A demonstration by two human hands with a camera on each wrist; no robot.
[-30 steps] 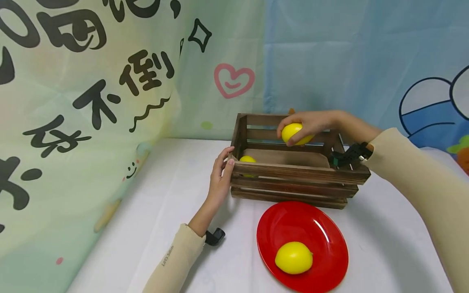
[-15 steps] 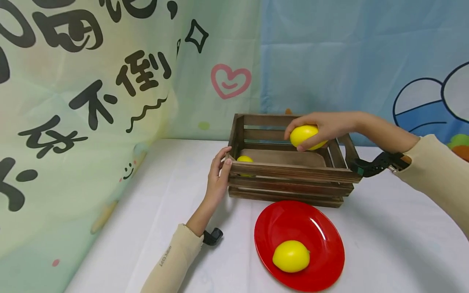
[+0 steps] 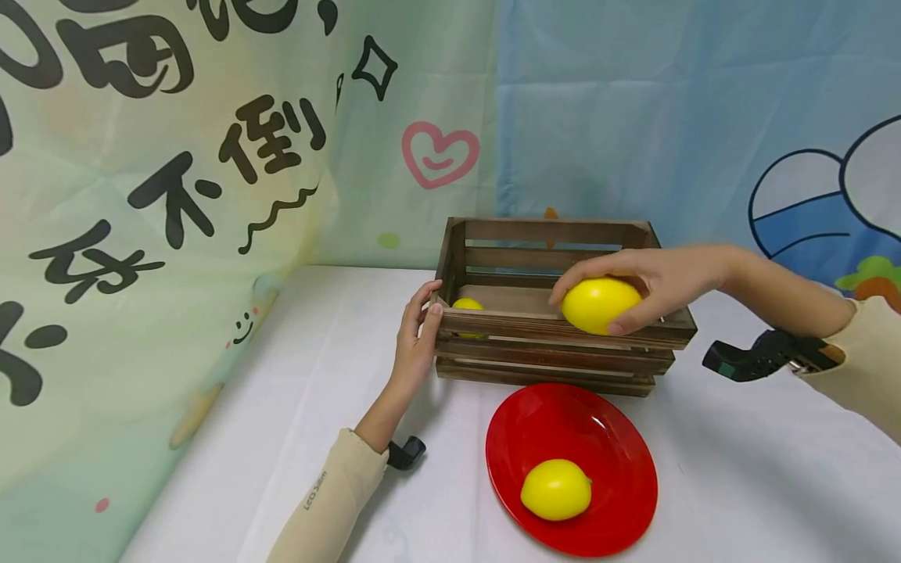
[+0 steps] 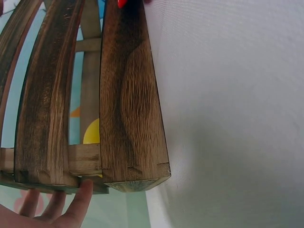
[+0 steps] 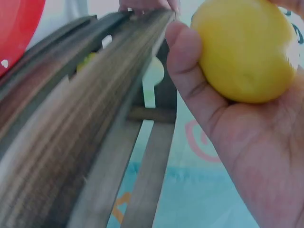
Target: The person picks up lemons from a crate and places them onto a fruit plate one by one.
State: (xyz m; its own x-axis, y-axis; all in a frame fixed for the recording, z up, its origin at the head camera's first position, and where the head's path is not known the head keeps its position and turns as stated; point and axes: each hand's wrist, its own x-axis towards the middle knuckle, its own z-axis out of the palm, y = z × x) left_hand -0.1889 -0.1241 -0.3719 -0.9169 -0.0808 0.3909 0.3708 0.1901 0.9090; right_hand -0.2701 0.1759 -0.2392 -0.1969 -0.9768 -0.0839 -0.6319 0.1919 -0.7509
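Note:
My right hand grips a yellow lemon over the front top slat of a brown wooden crate. Up close in the right wrist view, thumb and fingers wrap round that lemon. My left hand holds the crate's front left corner, thumb on the near side; the left wrist view has its fingers at the crate's end. Inside the crate at the left lies another lemon, partly hidden by the slats. A third lemon rests on a red plate in front.
White cloth covers the table under crate and plate. Behind stands a printed backdrop, close to the crate's back. The plate sits just before the crate's front side.
My right hand has carried its lemon from above the crate's inside toward me, down to the front slat and slightly right. The left hand keeps its hold on the corner.

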